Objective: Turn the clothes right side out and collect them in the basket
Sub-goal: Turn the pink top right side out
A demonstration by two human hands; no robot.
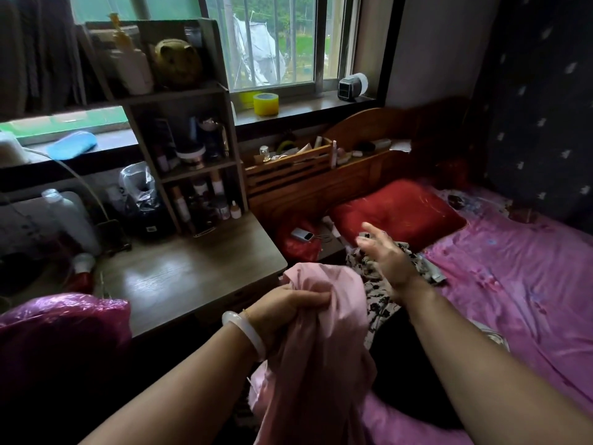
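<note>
At the near edge of the bed, the left hand [288,311] had its fingers curled tight round a bunched fold of the pink garment [321,348], which hung from that grip to the bottom of the view; one pale bangle [244,329] sat on the left wrist. The right hand [385,255] was raised with fingers straight and spread, holding nothing, slightly blurred, above a black-and-white patterned garment [375,293] lying crumpled on the bed just beyond the pink one; two garments were counted.

Writing: labels on the bottles in the shelf unit [179,101] were too small to read.

Surface and room: a pink floral sheet [513,284] covered the bed; one red pillow [398,210] lay against a wooden headboard [369,130]; one white power bank [301,235] lay beside the pillow. A wooden desk [192,277] stood to the left, touching the bed's side, with the shelf unit at its back; a pink plastic bag [64,319] sat at its near corner. Two yellow tape rolls [265,104] stood on the sill of a barred window [276,40].
</note>
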